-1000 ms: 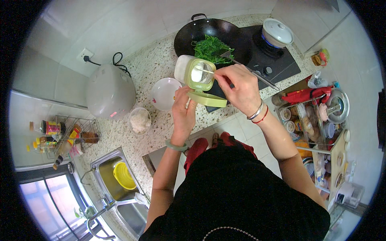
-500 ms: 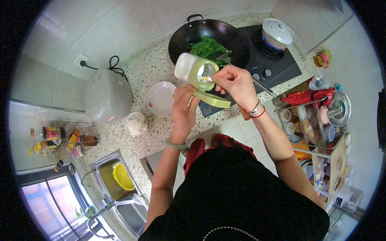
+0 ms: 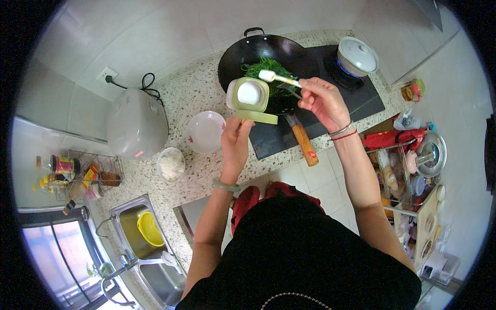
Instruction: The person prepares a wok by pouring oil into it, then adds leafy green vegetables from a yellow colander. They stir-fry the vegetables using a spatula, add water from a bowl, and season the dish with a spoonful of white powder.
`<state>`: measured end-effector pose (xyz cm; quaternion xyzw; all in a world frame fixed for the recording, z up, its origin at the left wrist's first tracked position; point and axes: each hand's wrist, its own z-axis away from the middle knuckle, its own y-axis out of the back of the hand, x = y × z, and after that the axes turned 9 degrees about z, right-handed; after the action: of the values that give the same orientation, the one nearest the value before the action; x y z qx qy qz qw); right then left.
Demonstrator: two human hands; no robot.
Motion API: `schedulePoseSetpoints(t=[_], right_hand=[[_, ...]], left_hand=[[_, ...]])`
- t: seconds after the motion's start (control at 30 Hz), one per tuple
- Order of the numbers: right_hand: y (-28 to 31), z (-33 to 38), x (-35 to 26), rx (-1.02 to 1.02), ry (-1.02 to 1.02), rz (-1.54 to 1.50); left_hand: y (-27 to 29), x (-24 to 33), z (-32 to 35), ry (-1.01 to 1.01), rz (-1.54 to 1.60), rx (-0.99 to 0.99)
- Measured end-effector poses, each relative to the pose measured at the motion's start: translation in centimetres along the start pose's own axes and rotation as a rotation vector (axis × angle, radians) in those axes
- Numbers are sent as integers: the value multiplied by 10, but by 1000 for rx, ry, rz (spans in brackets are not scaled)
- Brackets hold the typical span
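Observation:
My left hand (image 3: 235,142) grips a seasoning jar (image 3: 231,95) with a pale green rim by its flipped-open green lid (image 3: 257,117). White grains fill the jar's round mouth. My right hand (image 3: 325,101) pinches the handle of a small white spoon (image 3: 267,76), whose bowl is above the jar and the greens. Behind the jar, a black wok (image 3: 235,62) with a wooden handle (image 3: 301,138) holds leafy greens (image 3: 267,67). A metal utensil (image 3: 294,93) reaches into the wok beneath the spoon, partly hidden by my right hand.
A lidded white pot (image 3: 357,56) sits over a blue flame on the black cooktop (image 3: 336,121). A rice cooker (image 3: 137,124), a white plate (image 3: 205,132) and a bowl of white food (image 3: 171,164) stand left. A sink (image 3: 124,227) is lower left; a loaded rack (image 3: 395,175) stands right.
My right hand has lifted the spoon out of the jar and moved to the right. The jar has turned so its mouth faces up more, and my left hand has lowered slightly.

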<state>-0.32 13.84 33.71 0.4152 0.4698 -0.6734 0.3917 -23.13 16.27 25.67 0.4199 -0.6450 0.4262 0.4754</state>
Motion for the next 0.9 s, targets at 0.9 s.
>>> schedulePoseSetpoints(t=[0.9], right_hand=[[31,-131,0,370,157,303]], left_hand=[[10,-9,-1,48,124,81]])
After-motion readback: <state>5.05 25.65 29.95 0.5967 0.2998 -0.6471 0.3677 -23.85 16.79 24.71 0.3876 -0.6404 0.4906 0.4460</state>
